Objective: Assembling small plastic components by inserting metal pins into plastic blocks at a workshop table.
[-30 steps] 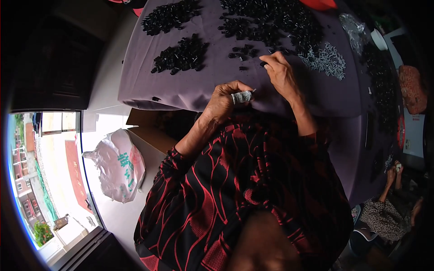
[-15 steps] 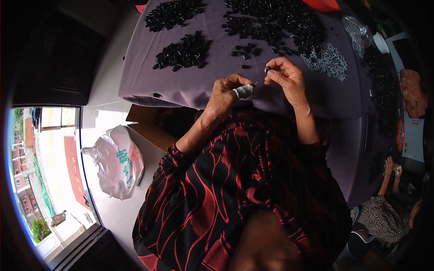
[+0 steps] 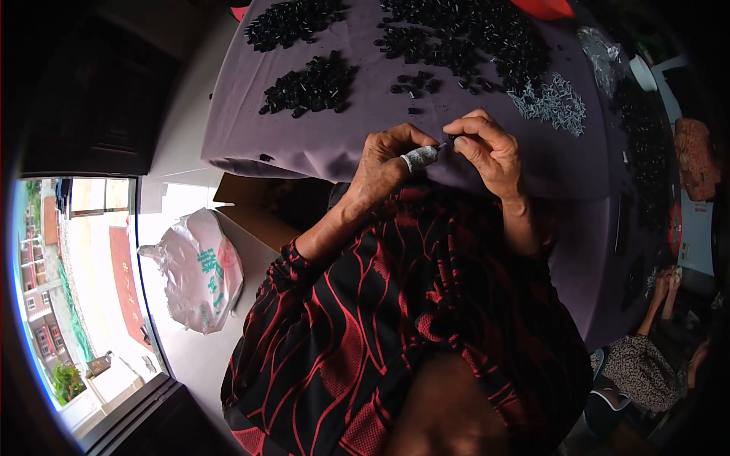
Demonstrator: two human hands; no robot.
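My left hand (image 3: 386, 162) and my right hand (image 3: 487, 148) meet at the near edge of a purple-covered table (image 3: 319, 140). The left thumb wears a grey-white wrap (image 3: 420, 158). Pinched between the fingertips of both hands is a small black part (image 3: 449, 141) with a thin metal pin; it is too small to make out further. Heaps of small black parts (image 3: 310, 83) lie on the cloth beyond the hands, with more black parts (image 3: 464, 42) farther back. A pile of silvery pins (image 3: 553, 101) lies to the right of my right hand.
A white plastic bag (image 3: 199, 270) and an open cardboard box (image 3: 243, 220) sit on the floor at my left. A window (image 3: 72, 281) fills the lower left. Another person's arms (image 3: 660, 300) show at the right edge. A red thing (image 3: 541, 7) sits at the table's far side.
My right hand came back from the scattered parts on the cloth toward my left hand. Both hands now meet at the table edge with a small part pinched between them.
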